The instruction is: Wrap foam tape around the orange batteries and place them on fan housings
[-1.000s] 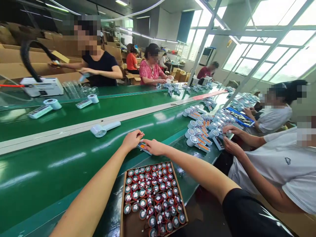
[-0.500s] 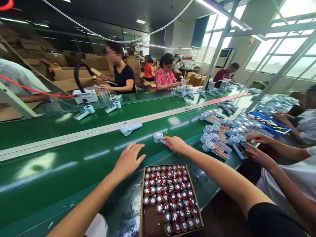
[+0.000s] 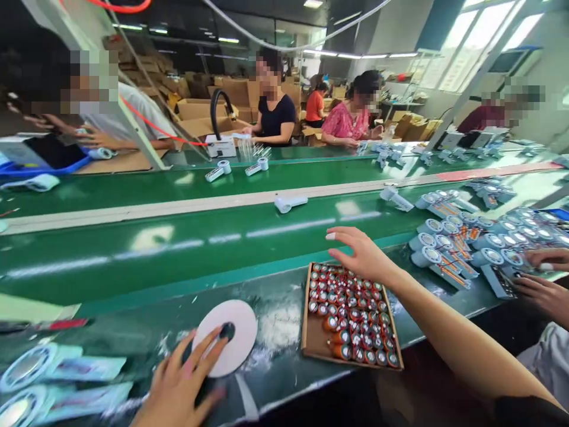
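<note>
Here's the left hand (image 3: pixel 175 376), fingers spread, its fingertips over the white disc (image 3: pixel 242 350) near its dark centre; whether they press on it, I can't tell. The disc lies flat on the near counter (image 3: pixel 280 323). Over to the right hand (image 3: pixel 362 252): fingers apart, nothing in its grasp, hanging over the far edge of an open cardboard box (image 3: pixel 316 337). And that box is well filled! Rows of orange-sided cylinders (image 3: pixel 367 317) with pale tops and a tangle of red wires pack the far and right parts, while the near left corner shows bare cardboard. Out left on the near side, two pale blue housings (image 3: pixel 53 365) lie beside each other, a red-and-black tool (image 3: pixel 66 324) just beyond them. Out right, a crowd of housings with orange strips (image 3: pixel 444 252) sits close to a co-worker's hands (image 3: pixel 544 290). Across the green belt (image 3: pixel 133 270), one pale housing (image 3: pixel 291 203) lies alone by the divider. On the far side, at left, a blue tray (image 3: pixel 73 168) has a black-and-white object over it; another blue tray (image 3: pixel 560 214) peeks in at the right edge, its contents too hidden to read.
</note>
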{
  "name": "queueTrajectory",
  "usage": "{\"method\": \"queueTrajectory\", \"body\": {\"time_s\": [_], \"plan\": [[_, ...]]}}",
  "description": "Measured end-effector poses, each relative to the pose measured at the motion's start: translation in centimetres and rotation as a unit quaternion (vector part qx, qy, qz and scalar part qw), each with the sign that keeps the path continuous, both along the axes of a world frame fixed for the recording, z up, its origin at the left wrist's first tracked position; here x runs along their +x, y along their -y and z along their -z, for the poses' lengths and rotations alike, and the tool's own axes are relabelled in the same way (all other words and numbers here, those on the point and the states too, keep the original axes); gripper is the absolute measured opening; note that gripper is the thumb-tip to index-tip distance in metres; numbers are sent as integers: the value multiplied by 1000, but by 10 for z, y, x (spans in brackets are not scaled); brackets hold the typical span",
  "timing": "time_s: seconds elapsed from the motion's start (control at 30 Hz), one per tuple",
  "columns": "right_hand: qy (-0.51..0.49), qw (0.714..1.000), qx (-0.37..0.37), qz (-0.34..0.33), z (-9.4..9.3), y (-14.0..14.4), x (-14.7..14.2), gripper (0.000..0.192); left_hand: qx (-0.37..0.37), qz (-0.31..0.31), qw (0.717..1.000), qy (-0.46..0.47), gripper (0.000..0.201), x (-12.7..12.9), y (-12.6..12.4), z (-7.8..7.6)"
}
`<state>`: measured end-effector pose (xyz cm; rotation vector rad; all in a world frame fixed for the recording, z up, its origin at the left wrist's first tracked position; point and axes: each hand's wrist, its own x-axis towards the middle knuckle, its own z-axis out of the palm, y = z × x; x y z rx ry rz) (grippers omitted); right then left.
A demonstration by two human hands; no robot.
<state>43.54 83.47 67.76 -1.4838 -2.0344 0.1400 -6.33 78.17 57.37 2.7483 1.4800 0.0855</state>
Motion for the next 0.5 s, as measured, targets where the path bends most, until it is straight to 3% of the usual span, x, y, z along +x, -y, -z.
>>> {"method": "queueTrajectory", "body": {"time_s": [0.07, 0.13, 0.2, 0.27, 0.33, 0.43, 0.5], "plan": [[-67, 994, -65, -63, -9, 40, -42, 30, -16, 74, 997, 19, 51, 24, -10, -29], [-171, 965, -181, -77, -15, 78, -76, 41, 18, 114, 991, 75, 47, 48, -10, -55], [-289, 904, -301, -98, -11, 112, -107, 59, 93, 124, 974, 162, 48, 74, -1, -73], [-349, 836, -396, -150, 2, 144, -138, 52, 163, 133, 949, 237, 44, 94, 9, -82], [-316, 812, -437, -224, 21, 171, -165, 30, 188, 136, 929, 290, 43, 104, 13, -78], [-157, 852, -405, -291, 43, 194, -178, 30, 92, 36, 920, 380, 46, 102, 9, -50], [-77, 891, -361, -266, 45, 190, -162, 22, 13, -68, 903, 424, 47, 97, 6, -29]]}}
